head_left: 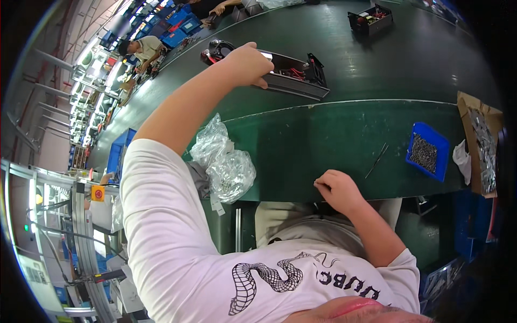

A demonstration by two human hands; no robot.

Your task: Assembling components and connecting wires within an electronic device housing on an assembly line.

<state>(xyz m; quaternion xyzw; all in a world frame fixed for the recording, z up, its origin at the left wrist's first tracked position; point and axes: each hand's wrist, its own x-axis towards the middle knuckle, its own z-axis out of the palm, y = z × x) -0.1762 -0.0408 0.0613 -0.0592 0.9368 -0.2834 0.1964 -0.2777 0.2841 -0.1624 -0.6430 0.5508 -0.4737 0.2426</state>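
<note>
My left hand [249, 64] reaches out over the far belt and is closed on a long dark metal case [299, 85]. The case is uncovered on top, with red wires and parts inside at its right end and a round black fan [219, 49] at its left end. Part of the case is hidden behind my fingers. My right hand [340, 189] rests at the near edge of the green table [301, 140], its fingers curled together. Whatever they may hold is too small or hidden to tell.
Crumpled clear plastic bags [229, 167] lie left on the table. To the right are a thin dark rod-like tool [377, 160], a blue bin [442, 144] of small screws and a cardboard box [474, 145] of silvery parts. Another uncovered case [371, 20] sits farther off; co-workers [145, 51] are at far left.
</note>
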